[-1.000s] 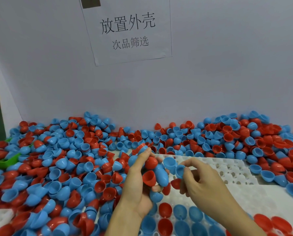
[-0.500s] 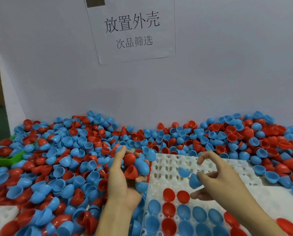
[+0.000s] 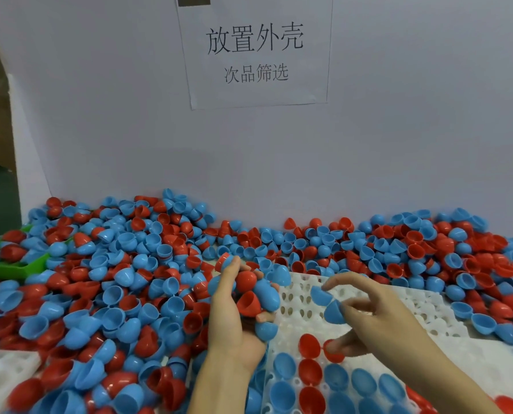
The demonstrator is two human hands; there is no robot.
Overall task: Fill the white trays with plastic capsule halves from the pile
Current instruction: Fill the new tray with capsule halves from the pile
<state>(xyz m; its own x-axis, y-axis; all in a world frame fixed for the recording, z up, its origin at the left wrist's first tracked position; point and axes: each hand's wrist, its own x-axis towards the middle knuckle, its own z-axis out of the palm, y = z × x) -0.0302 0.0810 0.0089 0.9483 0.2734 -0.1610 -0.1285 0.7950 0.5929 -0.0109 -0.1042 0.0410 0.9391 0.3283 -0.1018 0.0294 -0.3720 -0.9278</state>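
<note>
While the white tray lies under my fingers with empty cups ahead of them, my left hand hugs spare halves and my right hand pinches two blue halves, so I should drop each open-side up.

The counter is white and carries a pile of red and blue capsule halves, white trays and a green scoop.

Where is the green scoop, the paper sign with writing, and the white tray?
green scoop (image 3: 25, 265), head view, on its flat green edge.
paper sign (image 3: 255, 52), head view, middle of the sheet.
white tray (image 3: 297, 300), head view, on empty pockets.
</note>
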